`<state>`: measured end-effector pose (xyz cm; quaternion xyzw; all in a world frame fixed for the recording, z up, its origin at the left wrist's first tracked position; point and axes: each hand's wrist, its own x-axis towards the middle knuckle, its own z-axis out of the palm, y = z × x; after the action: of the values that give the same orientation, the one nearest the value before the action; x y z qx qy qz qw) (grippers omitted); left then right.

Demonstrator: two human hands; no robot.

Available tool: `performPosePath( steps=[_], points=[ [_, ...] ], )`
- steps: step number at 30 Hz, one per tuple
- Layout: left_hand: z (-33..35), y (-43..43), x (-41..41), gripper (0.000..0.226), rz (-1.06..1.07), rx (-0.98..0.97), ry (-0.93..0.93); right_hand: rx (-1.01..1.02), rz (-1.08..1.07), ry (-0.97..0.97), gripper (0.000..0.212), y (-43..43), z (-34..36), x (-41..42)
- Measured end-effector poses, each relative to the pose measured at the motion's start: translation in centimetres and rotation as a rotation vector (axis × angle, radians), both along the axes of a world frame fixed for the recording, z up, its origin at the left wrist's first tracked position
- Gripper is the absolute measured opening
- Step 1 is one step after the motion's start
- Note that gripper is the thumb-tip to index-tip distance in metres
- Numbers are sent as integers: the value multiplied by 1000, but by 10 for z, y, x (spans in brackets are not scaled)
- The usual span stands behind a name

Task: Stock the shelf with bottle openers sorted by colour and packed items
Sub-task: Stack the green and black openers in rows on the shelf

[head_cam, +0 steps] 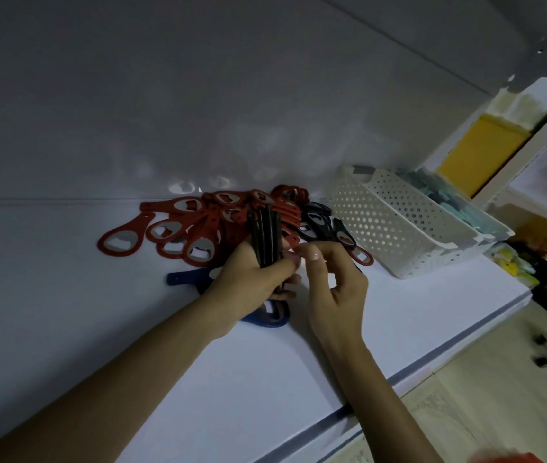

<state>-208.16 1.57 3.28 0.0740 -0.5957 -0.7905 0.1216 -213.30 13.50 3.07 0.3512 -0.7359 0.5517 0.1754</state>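
Head view: left hand is gripping black openers as one bundle, apparently sorting them from the red pile; right hand, loosely curled, empty, is hovering beside.

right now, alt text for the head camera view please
A person's left hand grips an upright bundle of black bottle openers over a white shelf, the right hand close beside it. Behind lies a heap of red openers; a white perforated basket sits to the right.
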Motion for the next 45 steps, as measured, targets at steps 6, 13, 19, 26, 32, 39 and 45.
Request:
performPosePath(
  steps=[6,13,19,26,32,39,45],
  points=[
    [1,4,5,34,-2,-401,101,194,251,-245,88,0,9,-6],
    [34,3,25,27,22,-783,139,90,508,-355,36,-11,53,8],
    [45,-26,92,29,0,-286,96,-166,528,-396,30,-61,67,64],
    [39,-37,184,51,370,918,303,-281,664,-525,15,-131,49,174],
    [32,-59,243,37,744,802,271,-188,767,-527,24,-167,46,245],
    [6,-58,292,21,1111,-414,-66,-177,732,-1167,30,-195,60,272],
    [9,-78,315,18,1079,-182,59,171,1090,-1038,25,-193,59,263]
  ],
)
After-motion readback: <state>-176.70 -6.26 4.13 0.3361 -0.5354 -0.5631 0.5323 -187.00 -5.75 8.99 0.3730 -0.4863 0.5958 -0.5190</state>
